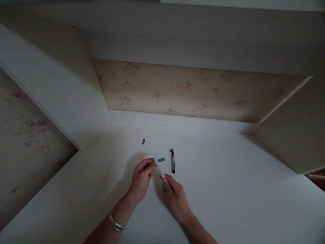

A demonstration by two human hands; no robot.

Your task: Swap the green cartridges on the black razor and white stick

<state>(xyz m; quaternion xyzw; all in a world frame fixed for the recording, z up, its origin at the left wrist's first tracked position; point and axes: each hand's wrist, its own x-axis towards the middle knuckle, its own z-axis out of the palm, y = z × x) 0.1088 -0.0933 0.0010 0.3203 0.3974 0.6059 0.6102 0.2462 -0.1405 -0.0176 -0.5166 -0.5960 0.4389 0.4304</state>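
A slim white stick-like object (159,167) with a rounded, wider top end is held between my two hands, tilted over the table. My left hand (140,178) pinches near its upper end with closed fingers. Its lower end sits in the grip of my right hand (176,196), thumb on top. Just past the object lies a green-and-black razor cartridge (161,159), partly behind it. To the right, a black-and-grey razor handle (173,162) lies lengthwise, a small pale piece by its top. A second razor cartridge (143,141) rests farther back on the left.
The white tabletop (228,189) meets a low white ledge (177,119) at the back, below floral wallpaper (172,89). White panels stand at the left (58,78) and right (291,125). A white shelf (177,47) overhangs the back.
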